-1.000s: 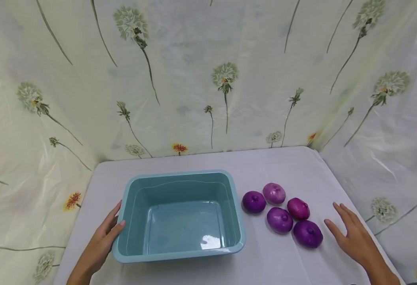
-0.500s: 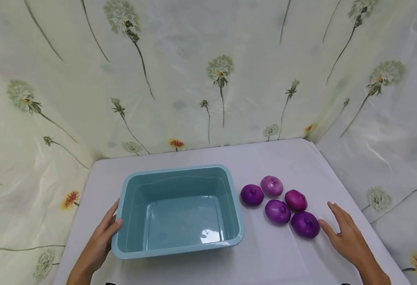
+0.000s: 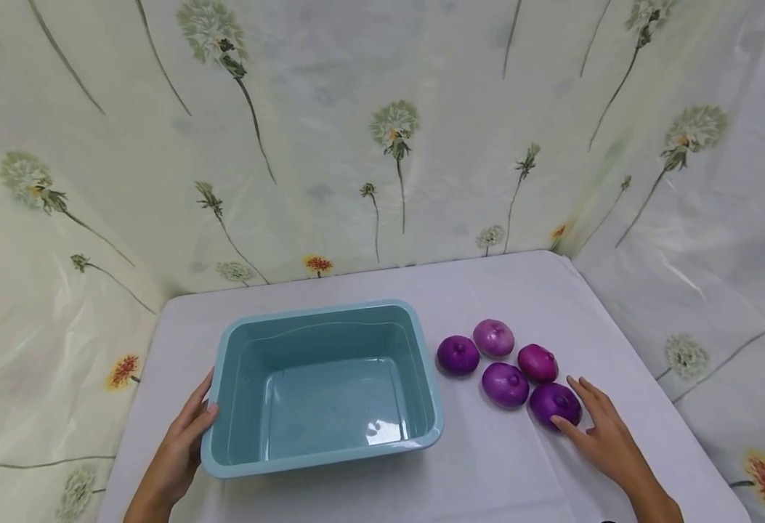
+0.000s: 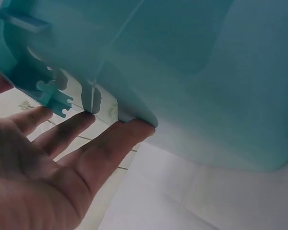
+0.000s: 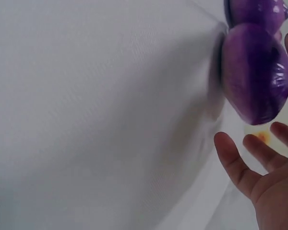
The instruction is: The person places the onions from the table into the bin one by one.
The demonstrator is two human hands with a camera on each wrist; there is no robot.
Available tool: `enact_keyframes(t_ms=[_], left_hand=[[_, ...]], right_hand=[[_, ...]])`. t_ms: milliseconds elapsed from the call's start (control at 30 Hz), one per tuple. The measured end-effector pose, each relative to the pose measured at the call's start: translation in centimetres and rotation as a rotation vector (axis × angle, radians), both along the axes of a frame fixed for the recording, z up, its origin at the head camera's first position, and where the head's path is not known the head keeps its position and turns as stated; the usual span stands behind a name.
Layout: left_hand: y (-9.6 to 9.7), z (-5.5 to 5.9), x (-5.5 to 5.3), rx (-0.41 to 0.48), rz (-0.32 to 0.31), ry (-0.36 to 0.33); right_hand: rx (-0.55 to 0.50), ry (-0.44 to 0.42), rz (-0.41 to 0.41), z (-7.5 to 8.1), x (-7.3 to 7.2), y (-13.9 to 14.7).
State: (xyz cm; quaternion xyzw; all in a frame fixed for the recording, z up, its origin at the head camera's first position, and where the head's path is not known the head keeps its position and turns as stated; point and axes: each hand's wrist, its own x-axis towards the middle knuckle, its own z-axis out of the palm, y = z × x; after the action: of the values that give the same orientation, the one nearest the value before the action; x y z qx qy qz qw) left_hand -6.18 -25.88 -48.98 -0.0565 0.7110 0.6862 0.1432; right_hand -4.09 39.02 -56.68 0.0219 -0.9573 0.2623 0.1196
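Observation:
An empty light-blue plastic basin (image 3: 330, 407) sits on the left half of the table in the head view. My left hand (image 3: 179, 443) holds its left side, thumb over the rim and the other fingers against the outer wall. In the left wrist view, those fingertips (image 4: 141, 128) press up under the wall. Several shiny purple onions are grouped right of the basin. My right hand (image 3: 598, 432) is spread around the nearest dark purple onion (image 3: 548, 407), its thumb overlapping it in the head view. In the right wrist view, the lower fingers stand apart from this onion (image 5: 252, 72).
Other onions lie close by: a dark one (image 3: 458, 355), a pale pink one (image 3: 493, 338), a magenta one (image 3: 537, 363) and a violet one (image 3: 505, 385). A white cloth (image 3: 487, 479) covers the table. Flower-printed sheets (image 3: 330, 145) rise behind it and at both sides.
My right hand has moved left to the nearest onion. The left hand stays at the basin's side. The whole head view has shifted slightly.

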Motion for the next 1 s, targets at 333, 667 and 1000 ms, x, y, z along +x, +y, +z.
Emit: enact_keyframes(t_ms=[333, 667, 1000], left_hand=[[0.4, -0.1, 0.1, -0.015, 0.022, -0.017], [0.3, -0.5, 0.3, -0.012, 0.023, 0.026], [0.2, -0.4, 0.2, -0.021, 0.027, 0.029]], right_hand=[[-0.026, 0.085, 0.041, -1.7, 0.3, -1.2], [-0.032, 0.084, 0.052, -1.8, 0.1, -1.5], [0.002, 0.07, 0.028, -1.1, 0.1, -1.2]])
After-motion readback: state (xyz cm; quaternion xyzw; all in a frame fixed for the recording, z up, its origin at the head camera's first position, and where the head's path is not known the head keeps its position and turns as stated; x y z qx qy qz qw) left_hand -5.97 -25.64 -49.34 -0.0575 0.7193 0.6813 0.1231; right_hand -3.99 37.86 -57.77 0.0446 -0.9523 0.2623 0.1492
